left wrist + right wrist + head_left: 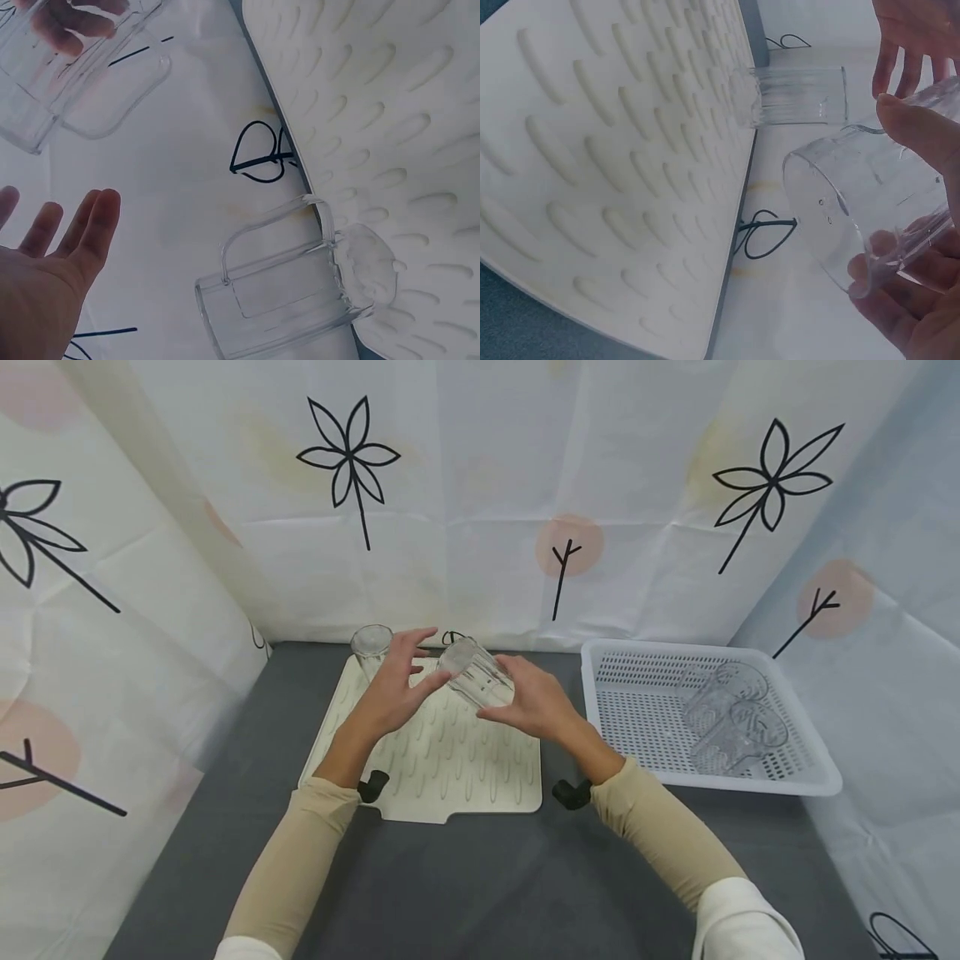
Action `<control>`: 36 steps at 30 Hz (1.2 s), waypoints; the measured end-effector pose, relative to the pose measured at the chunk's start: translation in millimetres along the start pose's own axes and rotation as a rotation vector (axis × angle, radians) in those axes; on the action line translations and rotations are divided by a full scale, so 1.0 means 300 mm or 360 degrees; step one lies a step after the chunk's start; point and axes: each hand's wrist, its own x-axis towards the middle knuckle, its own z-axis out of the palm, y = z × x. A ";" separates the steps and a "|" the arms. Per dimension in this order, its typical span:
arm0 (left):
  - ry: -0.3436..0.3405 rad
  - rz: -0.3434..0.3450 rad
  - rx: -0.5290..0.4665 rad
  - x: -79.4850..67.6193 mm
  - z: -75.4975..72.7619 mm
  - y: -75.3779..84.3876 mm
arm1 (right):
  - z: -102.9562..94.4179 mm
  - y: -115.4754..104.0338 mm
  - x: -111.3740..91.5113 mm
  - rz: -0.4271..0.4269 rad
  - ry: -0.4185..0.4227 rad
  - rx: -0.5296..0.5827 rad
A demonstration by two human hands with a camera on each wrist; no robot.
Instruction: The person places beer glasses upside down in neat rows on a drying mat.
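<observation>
My right hand [536, 697] grips a clear glass mug [480, 675] by its side, thumb on one side and fingers on the other. The mug hangs tilted above the mat, and its handle shows in the left wrist view. My left hand [393, 689] is spread beside the mug's far end, fingers extended and holding nothing; the left wrist view has a gap between this hand and the mug. Another glass mug [277, 300] stands on the cream ridged drying mat [457, 768] at its back left corner, partly behind my left hand in the head view.
A white perforated basket [637, 706] stands right of the mat, with two clear glass mugs [738, 735] lying at its right side. Dark straps [572, 794] show at both wrists. Patterned white cloth [480, 468] rises behind and beside the grey table [465, 885].
</observation>
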 end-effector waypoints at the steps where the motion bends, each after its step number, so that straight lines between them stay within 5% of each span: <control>1: 0.0017 -0.0004 -0.0008 -0.002 -0.008 -0.004 | 0.000 -0.002 0.001 0.0020 -0.0006 0.0034; 8: 0.0182 -0.0017 0.0013 -0.017 -0.067 -0.034 | 0.009 -0.011 0.016 0.0186 0.0022 0.0173; 18: 0.0292 -0.0293 0.0267 -0.051 -0.134 -0.153 | 0.038 -0.012 0.058 0.0306 0.0161 0.0332; 27: 0.0118 -0.0645 0.0272 -0.092 -0.157 -0.280 | 0.092 -0.016 0.109 0.0352 0.0279 0.0536; 36: -0.0011 -0.0840 0.0362 -0.122 -0.149 -0.376 | 0.171 0.009 0.141 0.0390 0.0323 0.0650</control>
